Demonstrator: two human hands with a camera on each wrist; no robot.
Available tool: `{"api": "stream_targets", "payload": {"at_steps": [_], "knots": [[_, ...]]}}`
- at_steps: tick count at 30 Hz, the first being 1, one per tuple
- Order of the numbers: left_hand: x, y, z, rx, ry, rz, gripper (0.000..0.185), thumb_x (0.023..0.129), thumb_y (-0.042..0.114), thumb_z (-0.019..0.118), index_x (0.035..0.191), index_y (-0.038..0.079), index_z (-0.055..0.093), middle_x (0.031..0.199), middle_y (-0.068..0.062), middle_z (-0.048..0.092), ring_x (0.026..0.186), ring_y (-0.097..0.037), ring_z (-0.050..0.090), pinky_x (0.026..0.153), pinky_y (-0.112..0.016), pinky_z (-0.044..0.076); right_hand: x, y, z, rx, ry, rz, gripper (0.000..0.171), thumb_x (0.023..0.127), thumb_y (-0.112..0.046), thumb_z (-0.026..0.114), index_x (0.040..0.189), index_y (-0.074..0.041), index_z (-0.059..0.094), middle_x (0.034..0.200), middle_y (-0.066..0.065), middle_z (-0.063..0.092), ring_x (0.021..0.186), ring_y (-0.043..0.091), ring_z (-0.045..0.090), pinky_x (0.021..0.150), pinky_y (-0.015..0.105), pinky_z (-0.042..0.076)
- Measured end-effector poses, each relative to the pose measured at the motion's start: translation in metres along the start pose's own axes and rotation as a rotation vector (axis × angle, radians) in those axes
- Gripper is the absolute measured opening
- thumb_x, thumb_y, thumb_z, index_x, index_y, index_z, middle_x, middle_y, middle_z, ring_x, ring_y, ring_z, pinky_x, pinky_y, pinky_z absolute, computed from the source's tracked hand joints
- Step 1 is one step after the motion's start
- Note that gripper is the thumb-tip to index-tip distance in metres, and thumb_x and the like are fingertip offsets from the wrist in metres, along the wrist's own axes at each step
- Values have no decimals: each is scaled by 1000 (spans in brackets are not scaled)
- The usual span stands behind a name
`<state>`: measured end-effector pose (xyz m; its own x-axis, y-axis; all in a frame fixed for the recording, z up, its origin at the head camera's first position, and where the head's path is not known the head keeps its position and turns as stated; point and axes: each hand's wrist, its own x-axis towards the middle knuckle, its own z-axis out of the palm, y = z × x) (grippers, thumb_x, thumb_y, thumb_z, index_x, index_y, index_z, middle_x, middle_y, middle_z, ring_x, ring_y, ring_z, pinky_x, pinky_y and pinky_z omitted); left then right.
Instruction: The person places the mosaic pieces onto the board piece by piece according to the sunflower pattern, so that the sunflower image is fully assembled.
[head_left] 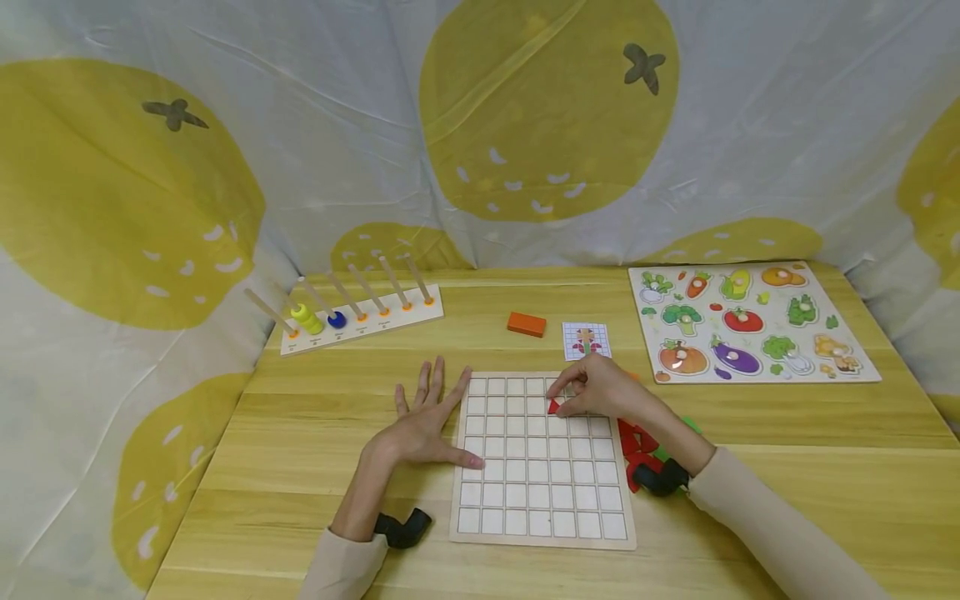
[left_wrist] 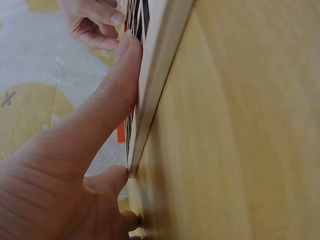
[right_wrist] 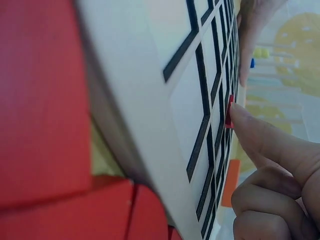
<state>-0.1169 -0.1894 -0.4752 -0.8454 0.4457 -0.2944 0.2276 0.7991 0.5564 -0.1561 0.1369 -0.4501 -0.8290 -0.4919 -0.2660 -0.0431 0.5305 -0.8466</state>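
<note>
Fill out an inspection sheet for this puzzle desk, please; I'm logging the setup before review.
Surface: wooden table, light plank grain.
Job's things: grid board lies flat; a red triangle piece sits on it in an upper cell; pattern card lies beyond the board.
Clutter: orange block, peg rack with beads, vegetable puzzle, loose red and green pieces beside the board's right edge.
Grippers: left hand lies flat, fingers spread, thumb against the board's left edge; right hand pinches the red triangle.
Cables: nothing seen; black wrist mounts only.
Surroundings: white cloth with yellow fruit print.
</note>
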Motion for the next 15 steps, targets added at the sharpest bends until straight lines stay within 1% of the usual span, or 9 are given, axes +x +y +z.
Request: {"api": "stream_targets", "payload": {"at_steps": [5,9,11,13,15], "knots": [[1,0,1,20,-10,-20,141,64,83,78,166,35,-7,168,-12,-35,155,-35,-35,112,-77,-25,0,2,0,31,-14,7,15,84,-7,85,99,-8,83,58,-5,34,56,11,30,55,22,30],[3,-3,3,47,-8,-31,143,62,85,77,166,36,-8,168,-11,-35,155,-33,-35,113,-75,-25,1,4,-1,35,-22,-18,15,84,-7,85,99,-6,82,56,-5,33,55,10,28,54,22,30],[2,-3,3,41,0,-18,143,62,85,78,166,36,-6,168,-12,-34,155,-35,-34,113,-76,-25,2,5,-2,34,-27,-30,15,84,-7,85,99,-4,82,55,-6,33,54,9,28,54,22,30],[0,0,-1,22,-4,-11,142,63,82,80,167,35,-4,169,-13,-32,155,-36,-33,112,-76,-25,2,6,-2,37,-31,-38,17,84,-7,85,100,-4,82,56,-5,34,54,9,28,54,23,31],[0,0,0,17,4,14,140,64,82,79,167,35,-4,169,-16,-32,154,-39,-34,109,-78,-27,2,5,-5,36,-19,-17,16,84,-10,85,100,-6,82,57,-5,35,55,10,30,55,23,31]]}}
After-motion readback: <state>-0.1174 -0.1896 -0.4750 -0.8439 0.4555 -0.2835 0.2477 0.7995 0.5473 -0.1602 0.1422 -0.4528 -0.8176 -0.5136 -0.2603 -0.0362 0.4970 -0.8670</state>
